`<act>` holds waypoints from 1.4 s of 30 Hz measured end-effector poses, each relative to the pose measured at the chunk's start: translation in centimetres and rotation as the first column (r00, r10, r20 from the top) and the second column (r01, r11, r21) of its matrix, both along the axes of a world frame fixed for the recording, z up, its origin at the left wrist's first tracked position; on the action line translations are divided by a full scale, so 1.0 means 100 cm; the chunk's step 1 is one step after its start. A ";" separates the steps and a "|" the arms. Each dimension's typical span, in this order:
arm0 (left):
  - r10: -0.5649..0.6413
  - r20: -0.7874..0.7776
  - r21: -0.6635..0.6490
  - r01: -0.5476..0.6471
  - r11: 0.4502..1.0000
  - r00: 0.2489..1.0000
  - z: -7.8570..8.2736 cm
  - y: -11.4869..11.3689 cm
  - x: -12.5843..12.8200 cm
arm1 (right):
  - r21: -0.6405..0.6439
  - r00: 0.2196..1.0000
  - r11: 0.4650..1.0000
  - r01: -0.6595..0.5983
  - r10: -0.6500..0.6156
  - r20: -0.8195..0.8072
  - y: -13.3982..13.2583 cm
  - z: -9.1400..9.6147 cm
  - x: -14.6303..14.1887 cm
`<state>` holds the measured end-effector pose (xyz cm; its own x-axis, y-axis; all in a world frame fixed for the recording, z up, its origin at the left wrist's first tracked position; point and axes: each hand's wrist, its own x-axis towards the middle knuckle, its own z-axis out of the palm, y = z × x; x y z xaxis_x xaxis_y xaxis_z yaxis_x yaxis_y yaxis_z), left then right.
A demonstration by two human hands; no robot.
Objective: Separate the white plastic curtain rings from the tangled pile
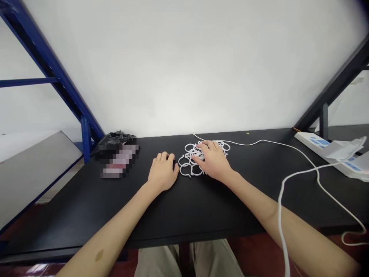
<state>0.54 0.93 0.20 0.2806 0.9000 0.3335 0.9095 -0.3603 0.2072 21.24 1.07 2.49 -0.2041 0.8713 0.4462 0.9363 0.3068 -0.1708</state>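
A tangled pile of thin white rings [185, 169], some with short straight tails, lies on the black tabletop [184, 215]. My right hand [215, 159] rests palm down over the right part of the pile, thumb and fingers apart, hiding several rings beneath it. I cannot see anything gripped in it. Just left of the pile, my left hand [163, 171] lies on the tabletop with its fingers loosely bent and holds nothing. Its thumb is close to the nearest rings.
A black plastic bag [117, 137] and a blurred-out flat object [119, 163] lie at left. A white cable [266, 141] runs behind the pile to the right and loops over my right forearm. White devices with blue labels [317, 143] stand at right. Blue posts [85, 134] frame the left side.
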 end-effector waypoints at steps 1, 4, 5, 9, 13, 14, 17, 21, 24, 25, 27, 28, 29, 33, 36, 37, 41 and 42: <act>0.003 -0.003 0.004 -0.003 1.000 1.000 0.001 0.003 -0.001 | -0.030 1.000 0.999 0.021 -0.021 0.005 0.001 -0.001 0.001; 0.009 0.031 -0.001 -0.009 1.000 0.999 0.002 0.012 -0.004 | -0.154 0.997 0.985 0.074 -0.070 0.035 0.006 -0.003 0.006; 0.009 0.058 -0.010 -0.009 1.000 0.998 0.001 0.015 -0.006 | -0.191 0.996 0.978 0.084 -0.078 0.043 0.008 -0.004 0.007; 0.020 0.212 -0.094 0.000 0.996 0.977 -0.004 0.019 -0.015 | -0.244 0.995 0.965 0.097 -0.089 0.043 0.015 -0.007 0.009; -0.020 0.257 -0.125 0.054 0.991 0.966 -0.007 0.021 -0.026 | -0.238 0.996 0.968 0.085 -0.081 0.025 0.019 -0.008 0.007; -0.033 0.247 -0.120 0.064 0.991 0.968 -0.007 0.022 -0.028 | -0.236 0.997 0.968 0.082 -0.080 0.017 0.019 -0.007 0.007; -0.050 0.210 -0.112 0.075 0.991 0.976 -0.006 0.025 -0.033 | -0.216 0.997 0.974 0.066 -0.072 -0.023 0.015 -0.004 0.005; -0.054 0.197 -0.140 0.082 0.987 0.979 -0.005 0.026 -0.036 | -0.169 0.995 0.985 0.032 -0.048 -0.089 0.008 -0.001 0.004; -0.062 0.216 -0.163 0.099 0.982 0.974 -0.004 0.026 -0.038 | -0.153 0.995 0.988 -0.005 -0.010 -0.100 0.004 -0.001 0.002; -0.067 0.220 -0.163 0.105 0.981 0.973 -0.004 0.026 -0.039 | -0.152 0.995 0.988 -0.014 0.000 -0.096 0.003 -0.001 0.002; -0.073 0.228 -0.160 0.111 0.981 0.971 -0.003 0.026 -0.040 | -0.155 0.996 0.988 -0.021 0.007 -0.089 0.002 -0.001 0.001; -0.072 0.230 -0.160 0.111 0.981 0.971 -0.002 0.026 -0.040 | -0.158 0.996 0.987 -0.020 0.006 -0.088 0.001 -0.001 0.001; -0.069 0.232 -0.163 0.109 0.981 0.970 -0.002 0.025 -0.040 | -0.161 0.996 0.987 -0.019 0.005 -0.091 0.001 -0.001 0.000; -0.062 0.232 -0.173 0.103 0.980 0.971 0.000 0.025 -0.040 | -0.147 0.995 0.989 -0.029 0.014 -0.102 0.000 0.001 -0.001; -0.071 0.225 -0.168 0.110 0.980 0.972 -0.001 0.025 -0.041 | -0.144 0.995 0.989 -0.041 0.027 -0.101 -0.002 0.003 -0.002; -0.073 0.222 -0.168 0.112 0.979 0.972 -0.001 0.025 -0.041 | -0.149 0.994 0.988 -0.042 0.027 -0.103 -0.002 0.003 -0.002; -0.074 0.205 -0.177 0.111 0.978 0.976 -0.001 0.025 -0.041 | -0.173 0.993 0.984 -0.046 0.026 -0.115 -0.004 0.005 -0.003; -0.074 0.201 -0.179 0.110 0.978 0.977 -0.001 0.025 -0.042 | -0.173 0.993 0.984 -0.049 0.029 -0.115 -0.004 0.006 -0.003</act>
<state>-3.63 3.43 0.14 0.3123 0.9250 0.2167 0.8105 -0.3784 0.4471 20.90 0.65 3.06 -0.1969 0.9304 0.3092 0.8965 0.2985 -0.3275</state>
